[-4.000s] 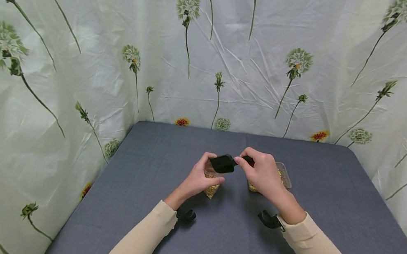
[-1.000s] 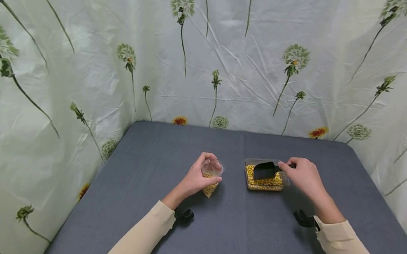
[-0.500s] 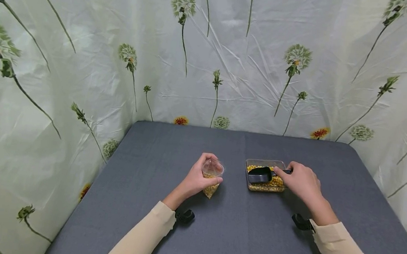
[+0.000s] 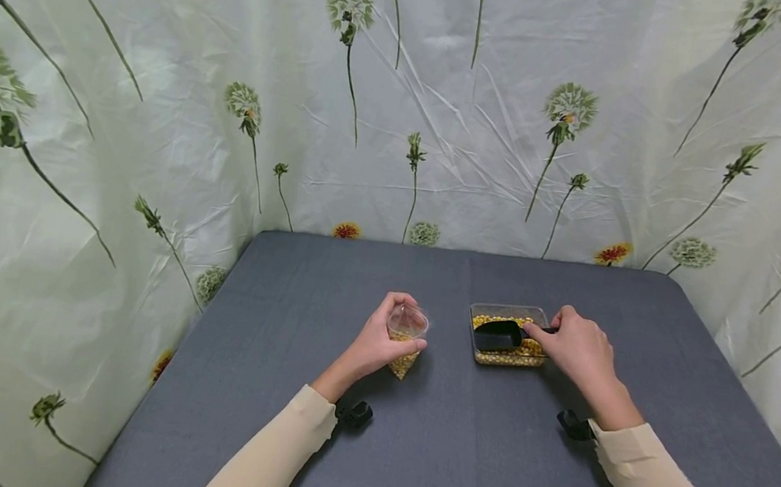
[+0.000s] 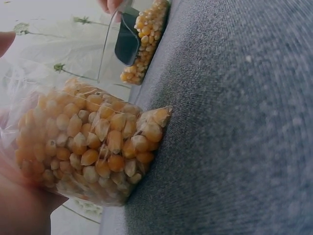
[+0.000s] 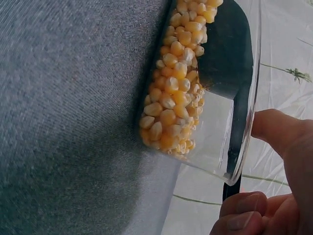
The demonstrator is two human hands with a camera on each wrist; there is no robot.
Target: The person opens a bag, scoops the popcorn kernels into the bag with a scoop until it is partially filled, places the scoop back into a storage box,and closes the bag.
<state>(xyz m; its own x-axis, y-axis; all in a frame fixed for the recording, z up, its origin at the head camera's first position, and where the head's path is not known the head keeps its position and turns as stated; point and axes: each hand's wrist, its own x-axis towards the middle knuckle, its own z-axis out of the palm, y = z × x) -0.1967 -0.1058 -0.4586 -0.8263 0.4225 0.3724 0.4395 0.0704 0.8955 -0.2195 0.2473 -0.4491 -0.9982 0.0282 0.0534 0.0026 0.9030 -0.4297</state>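
Note:
My left hand (image 4: 381,342) grips a clear plastic bag (image 4: 402,353) partly filled with corn kernels, its mouth held round and open at the top. In the left wrist view the bag's base touches the cloth, and yellow kernels (image 5: 102,142) fill its lower part. My right hand (image 4: 582,349) holds the handle of a black scoop (image 4: 497,336). The scoop's bowl lies in a clear rectangular container (image 4: 509,361) of corn kernels, at the left end. In the right wrist view the scoop (image 6: 227,54) rests against the kernels (image 6: 171,98) inside the clear wall.
Grey cloth covers the table (image 4: 440,447). Behind and to the left hangs a white curtain (image 4: 433,105) with dandelion prints. A black strap (image 4: 354,414) sits on the left wrist, another black strap (image 4: 574,425) on the right.
Four seconds ago the scoop was tipped over the bag's mouth. My right hand has since carried it right to the container and lowered its bowl among the kernels. The left hand stays put.

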